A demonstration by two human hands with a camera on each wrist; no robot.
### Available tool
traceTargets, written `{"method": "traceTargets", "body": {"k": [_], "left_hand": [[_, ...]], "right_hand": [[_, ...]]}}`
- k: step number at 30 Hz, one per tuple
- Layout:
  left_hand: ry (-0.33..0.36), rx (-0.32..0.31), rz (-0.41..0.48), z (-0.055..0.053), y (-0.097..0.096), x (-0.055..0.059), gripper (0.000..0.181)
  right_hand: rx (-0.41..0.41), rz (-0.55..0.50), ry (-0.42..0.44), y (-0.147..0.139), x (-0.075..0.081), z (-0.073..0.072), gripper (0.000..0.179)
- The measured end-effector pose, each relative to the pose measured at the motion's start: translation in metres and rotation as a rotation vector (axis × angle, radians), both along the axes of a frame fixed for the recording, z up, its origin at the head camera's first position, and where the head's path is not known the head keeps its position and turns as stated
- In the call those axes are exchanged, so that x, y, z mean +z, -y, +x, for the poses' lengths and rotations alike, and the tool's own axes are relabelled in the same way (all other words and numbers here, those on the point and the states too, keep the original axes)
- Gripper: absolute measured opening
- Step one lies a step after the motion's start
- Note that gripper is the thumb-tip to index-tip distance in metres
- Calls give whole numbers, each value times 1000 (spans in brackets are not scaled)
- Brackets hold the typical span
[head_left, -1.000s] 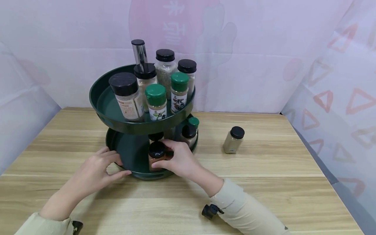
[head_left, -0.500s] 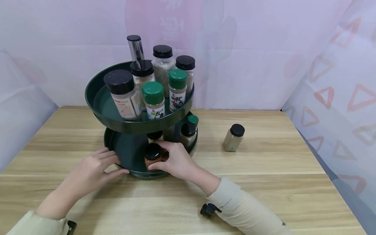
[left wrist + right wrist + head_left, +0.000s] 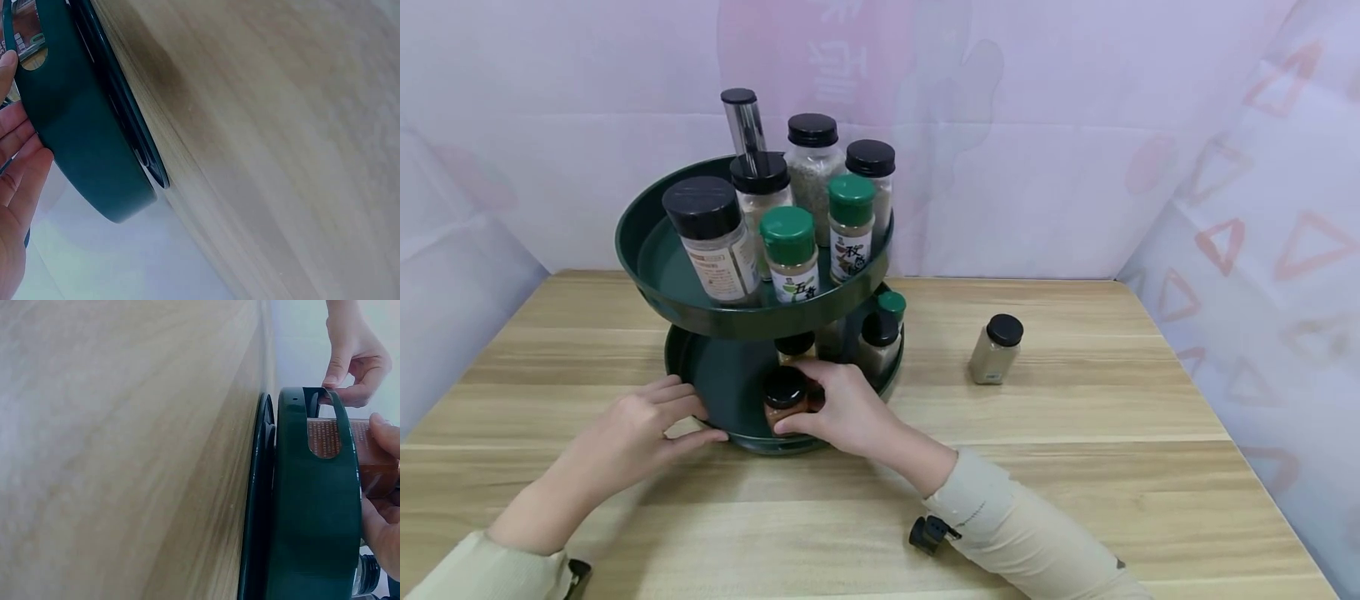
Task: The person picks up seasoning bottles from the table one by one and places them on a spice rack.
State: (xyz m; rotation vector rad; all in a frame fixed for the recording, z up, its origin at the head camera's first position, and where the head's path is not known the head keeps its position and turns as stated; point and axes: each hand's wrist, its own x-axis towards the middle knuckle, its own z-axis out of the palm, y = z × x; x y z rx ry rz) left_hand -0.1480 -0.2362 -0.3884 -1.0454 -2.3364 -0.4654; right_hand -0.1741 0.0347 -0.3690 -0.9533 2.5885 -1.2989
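Observation:
A small spice jar with a black lid (image 3: 786, 388) and reddish-brown contents stands at the front of the lower tier of a green two-tier spice rack (image 3: 718, 392). My right hand (image 3: 848, 408) holds this jar from its right side, thumb in front and fingers behind. In the right wrist view, part of the jar's label shows through the slot in the tray wall (image 3: 315, 519). My left hand (image 3: 643, 425) grips the lower tier's rim at the front left, with its thumb (image 3: 7, 59) beside the slot in the left wrist view.
On the upper tier (image 3: 700, 312) stand several jars, two with green lids, and a tall silver-and-black bottle (image 3: 745, 121). More jars, including a black-capped one (image 3: 880, 342), crowd the lower tier's right side. Another black-lidded jar (image 3: 995, 350) stands on the wooden table to the right.
The brown jar and my right hand have shifted slightly left along the lower tier. My left hand keeps its place at the rim. The whole head view has moved a little.

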Motion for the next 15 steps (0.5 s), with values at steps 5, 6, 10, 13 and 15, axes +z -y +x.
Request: {"method": "traceTargets", "body": {"k": [5, 6, 10, 13, 15], "left_hand": [[-8, -13, -2, -1, 1, 0, 41], [-11, -18, -4, -1, 1, -1, 40], [-6, -26, -10, -1, 4, -1, 36], [2, -19, -13, 0, 6, 0, 37], [-2, -14, -14, 1, 7, 1, 42]], "right_hand": [[11, 24, -15, 0, 1, 0, 54], [14, 35, -22, 0, 1, 0, 54], [28, 64, 6, -4, 6, 1, 53], [33, 45, 82, -12, 13, 3, 52], [35, 17, 107, -20, 19, 5, 51]]}}
